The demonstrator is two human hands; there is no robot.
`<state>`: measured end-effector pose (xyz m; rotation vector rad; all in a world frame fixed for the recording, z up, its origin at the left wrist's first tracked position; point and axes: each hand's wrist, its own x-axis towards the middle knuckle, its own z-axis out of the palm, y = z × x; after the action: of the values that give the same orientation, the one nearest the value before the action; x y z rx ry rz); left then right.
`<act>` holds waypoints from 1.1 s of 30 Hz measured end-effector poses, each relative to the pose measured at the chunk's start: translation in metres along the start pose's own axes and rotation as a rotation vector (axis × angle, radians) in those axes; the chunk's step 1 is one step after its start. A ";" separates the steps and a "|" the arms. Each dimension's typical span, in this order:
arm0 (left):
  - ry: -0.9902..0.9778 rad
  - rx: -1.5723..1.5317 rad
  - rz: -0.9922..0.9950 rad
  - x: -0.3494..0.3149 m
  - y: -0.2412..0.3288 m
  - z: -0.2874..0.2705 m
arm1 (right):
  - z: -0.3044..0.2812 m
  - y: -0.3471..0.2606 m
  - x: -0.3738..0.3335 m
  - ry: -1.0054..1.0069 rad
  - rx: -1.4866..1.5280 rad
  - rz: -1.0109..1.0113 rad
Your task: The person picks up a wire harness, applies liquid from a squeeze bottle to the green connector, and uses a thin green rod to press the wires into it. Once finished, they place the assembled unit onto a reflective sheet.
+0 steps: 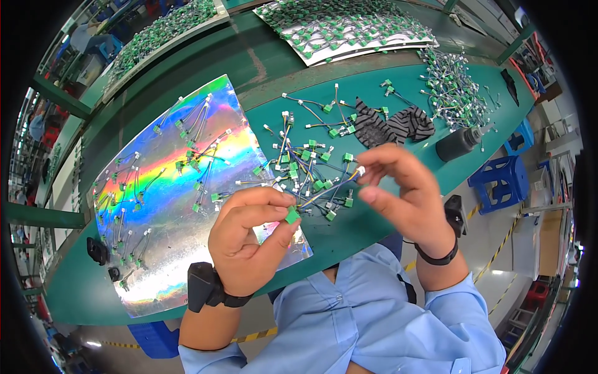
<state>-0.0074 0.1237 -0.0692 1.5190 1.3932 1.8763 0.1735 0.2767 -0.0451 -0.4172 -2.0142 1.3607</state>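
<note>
My left hand (249, 234) pinches a green connector (292, 215) between thumb and fingertips, over the right edge of the shiny sheet. From it a short cable of thin wires (330, 191) runs up to the right, ending in a white plug (360, 171). That plug lies at the index fingertip of my right hand (405, 196), whose thumb and index finger are apart; whether they touch it I cannot tell. Under and behind the cable, a loose pile of similar cables with green connectors (319, 185) covers the green table (349, 234).
A rainbow-reflecting sheet (165, 249) carries several cables in groups. Striped dark cloth (392, 126), a black bottle (458, 144) and a big cable heap (455, 87) lie to the right. Further back stand a loaded white board (299, 50) and another board (165, 37). A blue stool (501, 181) stands right.
</note>
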 end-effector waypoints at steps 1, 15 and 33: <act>-0.011 0.020 -0.005 -0.001 0.000 0.001 | 0.003 -0.001 0.000 0.003 0.000 0.000; 0.003 0.087 0.034 0.001 -0.002 0.004 | 0.003 0.005 0.006 -0.102 -0.101 -0.040; -0.125 0.227 0.045 -0.006 -0.013 0.008 | 0.044 -0.063 0.105 -0.323 -0.443 -0.378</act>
<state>-0.0018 0.1285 -0.0835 1.7554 1.5690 1.6607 0.0733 0.2820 0.0381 0.0064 -2.5108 0.7834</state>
